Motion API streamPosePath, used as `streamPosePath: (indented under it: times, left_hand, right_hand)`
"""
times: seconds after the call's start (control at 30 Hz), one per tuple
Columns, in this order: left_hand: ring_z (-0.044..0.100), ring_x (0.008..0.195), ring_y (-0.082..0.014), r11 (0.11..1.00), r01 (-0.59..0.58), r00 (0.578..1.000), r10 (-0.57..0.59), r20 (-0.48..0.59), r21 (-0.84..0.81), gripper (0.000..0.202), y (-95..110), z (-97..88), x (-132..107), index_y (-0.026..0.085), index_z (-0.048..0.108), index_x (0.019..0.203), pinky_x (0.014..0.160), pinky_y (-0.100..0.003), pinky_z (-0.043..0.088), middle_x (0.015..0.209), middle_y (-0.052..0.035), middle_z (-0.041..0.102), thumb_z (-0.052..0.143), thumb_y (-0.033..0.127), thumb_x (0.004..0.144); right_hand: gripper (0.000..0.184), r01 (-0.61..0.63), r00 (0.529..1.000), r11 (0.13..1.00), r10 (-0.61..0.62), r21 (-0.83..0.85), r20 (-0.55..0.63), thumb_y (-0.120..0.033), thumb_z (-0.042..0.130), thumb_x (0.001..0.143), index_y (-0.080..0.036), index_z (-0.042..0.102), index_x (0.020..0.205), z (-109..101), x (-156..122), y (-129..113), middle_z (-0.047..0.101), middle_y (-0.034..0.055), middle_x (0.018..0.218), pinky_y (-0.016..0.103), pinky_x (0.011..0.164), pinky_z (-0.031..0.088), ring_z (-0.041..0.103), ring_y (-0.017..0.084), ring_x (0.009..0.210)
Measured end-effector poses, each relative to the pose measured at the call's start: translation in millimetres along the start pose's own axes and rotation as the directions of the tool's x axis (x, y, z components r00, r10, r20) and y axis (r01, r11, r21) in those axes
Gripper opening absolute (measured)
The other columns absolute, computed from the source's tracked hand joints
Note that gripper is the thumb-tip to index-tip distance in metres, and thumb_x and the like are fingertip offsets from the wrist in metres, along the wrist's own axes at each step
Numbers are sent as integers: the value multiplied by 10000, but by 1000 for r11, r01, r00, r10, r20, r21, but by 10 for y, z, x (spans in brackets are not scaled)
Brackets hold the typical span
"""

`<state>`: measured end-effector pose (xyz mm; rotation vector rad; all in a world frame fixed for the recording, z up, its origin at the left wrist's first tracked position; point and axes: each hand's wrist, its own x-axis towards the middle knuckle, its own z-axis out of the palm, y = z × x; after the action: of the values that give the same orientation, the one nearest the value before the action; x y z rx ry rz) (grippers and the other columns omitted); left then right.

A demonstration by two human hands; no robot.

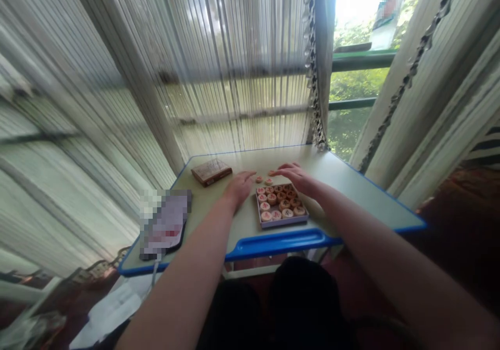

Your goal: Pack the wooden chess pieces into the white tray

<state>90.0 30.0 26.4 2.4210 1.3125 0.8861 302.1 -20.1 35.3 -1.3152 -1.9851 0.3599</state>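
A shallow box (pixel 284 224) of xiangqi pieces stands on the table near its front edge. Round wooden pieces with red or dark characters fill most of it, and a gap shows near its middle left. Beyond the box lie a few loose pieces (pixel 269 182). My right hand (pixel 294 175) reaches over the box's far right corner, fingers stretched out, its fingertips at the farthest loose piece (pixel 272 173). Left of the box, my left hand (pixel 240 185) rests low with fingers extended, close to another loose piece (pixel 259 179). I see nothing held in either hand.
A brown patterned box or lid (pixel 211 172) lies at the table's back left. Nearer on the left is a partly blurred tablet-like device (pixel 167 225) with a white cable. The table (pixel 359 204) has a blue rim; sheer curtains (pixel 242 79) hang behind it.
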Motion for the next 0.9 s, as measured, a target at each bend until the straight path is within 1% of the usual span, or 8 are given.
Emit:
streamPosePath:
  times: [0.13, 0.23, 0.33, 0.47, 0.57, 0.73, 0.8, 0.9]
  left_hand:
    - [519, 1120, -143, 999, 37, 991, -32, 131, -35, 354, -33, 11, 8, 168, 666, 1011, 1007, -245, 336, 1156, -51, 624, 352, 216, 854]
    - [576, 1033, -156, 999, 37, 992, -36, 119, -6, 392, -12, -13, -33, 190, 676, 979, 931, -248, 397, 1068, -49, 668, 320, 326, 885]
    - [617, 910, -180, 997, 62, 995, -66, 75, 50, 370, 23, -42, -75, 183, 678, 950, 821, -260, 449, 973, -62, 692, 373, 376, 866]
    - [614, 873, -174, 991, 99, 995, -99, -6, 89, 271, 44, -61, -88, 176, 657, 977, 797, -256, 450, 938, -57, 692, 443, 260, 833]
    - [607, 880, -166, 992, 100, 995, -98, -28, 81, 296, 25, -58, -78, 182, 640, 1046, 820, -260, 447, 976, -58, 682, 442, 243, 834]
    - [600, 857, -167, 995, 0, 998, -5, 55, 100, 277, -15, -47, -64, 192, 697, 949, 813, -266, 450, 938, -66, 665, 479, 311, 824]
    - [598, 864, -171, 995, 10, 999, -15, 43, 102, 259, -16, -48, -64, 189, 701, 924, 809, -269, 449, 929, -67, 663, 506, 316, 809]
    - [596, 864, -179, 994, 45, 999, -48, 25, 102, 212, -2, -55, -73, 174, 697, 862, 797, -274, 452, 916, -68, 665, 568, 312, 765]
  right_hand:
    - [581, -115, 992, 973, 101, 199, 78, -353, 151, 903, -209, 713, 932, 69, 36, 107, 631, 46, 1127, 441, 1016, 221, 460, 242, 1127]
    - [592, -182, 981, 929, 147, 323, 129, -471, 194, 881, -209, 725, 884, 113, 58, 167, 629, 52, 1139, 441, 1037, 204, 449, 259, 1156]
    - [623, -190, 980, 939, 163, 288, 117, -555, 217, 860, -209, 734, 835, 120, 68, 198, 625, 57, 1141, 439, 1033, 215, 463, 270, 1135]
    - [664, -198, 980, 958, 194, 206, 43, -569, 192, 871, -194, 733, 782, 86, 63, 216, 665, 76, 997, 383, 924, 360, 549, 247, 990]
    - [592, -187, 981, 976, 191, 112, -22, -476, 235, 902, -171, 723, 761, 68, 64, 224, 667, 78, 919, 310, 854, 412, 580, 204, 902]
    - [287, -135, 989, 990, 133, -41, -58, -203, 433, 827, -167, 715, 869, 95, 80, 256, 647, 86, 934, 300, 893, 397, 570, 188, 912]
    - [261, -124, 991, 990, 121, -65, -52, -140, 476, 777, -176, 718, 867, 115, 80, 277, 641, 80, 942, 300, 901, 397, 571, 183, 896]
    - [276, -145, 988, 985, 140, -91, -66, -127, 464, 782, -173, 717, 882, 121, 68, 284, 634, 79, 946, 280, 888, 408, 571, 168, 884]
